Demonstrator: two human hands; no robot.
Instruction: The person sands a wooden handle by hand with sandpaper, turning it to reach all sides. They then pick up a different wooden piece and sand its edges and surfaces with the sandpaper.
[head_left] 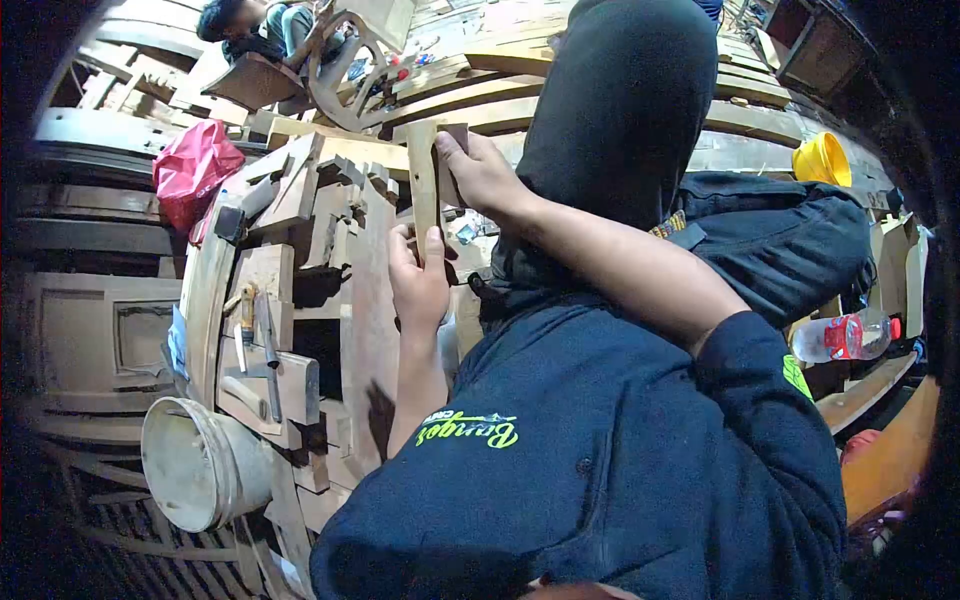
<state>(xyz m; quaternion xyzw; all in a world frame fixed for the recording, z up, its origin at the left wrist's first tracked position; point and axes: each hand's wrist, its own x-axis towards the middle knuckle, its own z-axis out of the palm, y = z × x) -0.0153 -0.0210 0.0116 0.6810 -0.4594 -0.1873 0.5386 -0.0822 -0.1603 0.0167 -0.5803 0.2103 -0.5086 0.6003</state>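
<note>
My left hand (418, 280) is closed around the lower end of a narrow, pale wooden piece (424, 185), thumb laid along it. The piece stands nearly upright in view, with a small dark spot on its face. My right hand (482, 178) pinches a brown sheet that looks like sandpaper (457, 133) against the piece's right edge, near the upper end. My right fingers are partly hidden behind the sheet and the wood.
Left of my hands, a chisel (247, 315) and other hand tools lie on wooden blocks (300, 385). Around stand a white bucket (185, 465), a pink bag (197, 172), a plastic bottle (842, 338) and a yellow container (822, 160). Another person (285, 35) sits at the upper left.
</note>
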